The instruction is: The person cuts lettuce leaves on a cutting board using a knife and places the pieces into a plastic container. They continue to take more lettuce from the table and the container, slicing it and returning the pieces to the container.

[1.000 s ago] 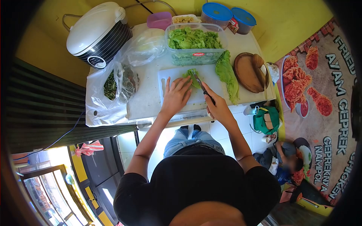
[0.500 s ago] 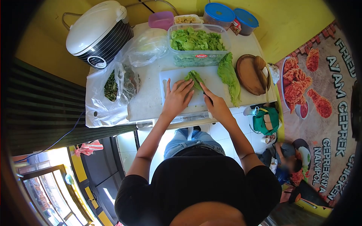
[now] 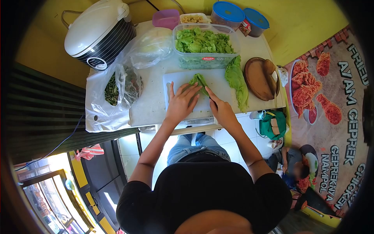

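Observation:
A folded bunch of lettuce [image 3: 200, 80] lies on the white cutting board [image 3: 177, 78]. My left hand [image 3: 181, 102] holds it down against the board, the index and middle fingertips on the leaf and the little finger stretched out to the side. In my right hand [image 3: 223, 110] is a knife [image 3: 208, 93], its dark handle gripped and its blade against the lettuce's right side. A larger lettuce leaf [image 3: 236, 84] hangs over the board's right edge. Behind the board stands a clear plastic container [image 3: 204, 61] full of cut lettuce [image 3: 200, 41].
On the left are a rice cooker [image 3: 97, 35] and a plastic bag [image 3: 122, 87] of dark greens. A wooden plate [image 3: 255, 80] stands at the right. Blue-lidded tubs [image 3: 228, 13] and a purple container [image 3: 166, 18] line the back. A person [image 3: 294, 163] is low at right.
The view has shifted slightly. The knife and my right hand have moved a little at the lettuce's right side; my left hand keeps its place on the lettuce.

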Action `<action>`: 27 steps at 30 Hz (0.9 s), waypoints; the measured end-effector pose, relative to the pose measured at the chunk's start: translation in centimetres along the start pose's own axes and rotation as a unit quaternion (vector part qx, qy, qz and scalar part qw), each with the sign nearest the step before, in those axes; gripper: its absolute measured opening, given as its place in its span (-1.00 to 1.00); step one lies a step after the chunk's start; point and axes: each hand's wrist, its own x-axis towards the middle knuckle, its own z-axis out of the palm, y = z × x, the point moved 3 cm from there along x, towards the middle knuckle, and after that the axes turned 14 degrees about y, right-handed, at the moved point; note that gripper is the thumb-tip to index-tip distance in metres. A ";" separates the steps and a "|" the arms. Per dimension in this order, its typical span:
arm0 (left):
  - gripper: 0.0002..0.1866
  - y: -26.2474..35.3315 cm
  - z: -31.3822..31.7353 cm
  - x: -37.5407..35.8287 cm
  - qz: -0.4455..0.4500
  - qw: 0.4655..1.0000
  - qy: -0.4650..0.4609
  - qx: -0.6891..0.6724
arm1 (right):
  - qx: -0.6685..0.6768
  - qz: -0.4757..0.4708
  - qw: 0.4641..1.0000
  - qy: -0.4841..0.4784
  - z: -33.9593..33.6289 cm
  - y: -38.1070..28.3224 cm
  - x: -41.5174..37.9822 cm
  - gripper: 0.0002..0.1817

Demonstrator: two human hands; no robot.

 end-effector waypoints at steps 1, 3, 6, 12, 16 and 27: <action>-0.66 0.0 0.0 0.0 0.006 1.000 0.002 0.010 | -0.002 0.001 1.000 -0.001 -0.1 -0.3 0.2 -0.42; -0.68 0.1 0.0 0.0 0.011 1.000 0.004 0.019 | -0.001 0.055 0.998 -0.037 -0.1 -0.6 0.8 -0.43; -0.75 0.2 -0.1 0.1 0.021 0.999 0.024 0.030 | -0.007 0.083 0.995 -0.059 0.2 -0.5 1.1 -0.42; -0.76 0.1 0.0 0.2 0.027 0.998 0.037 0.035 | 0.014 -0.028 0.999 0.021 -0.2 0.6 -1.1 -0.42; -0.75 0.1 0.1 0.3 0.021 0.999 0.031 0.030 | 0.004 -0.033 0.999 0.030 -0.4 1.0 -2.3 -0.41; -0.74 0.1 0.1 0.2 0.006 0.999 0.027 0.043 | -0.039 -0.020 0.999 0.025 0.1 1.6 -4.2 -0.38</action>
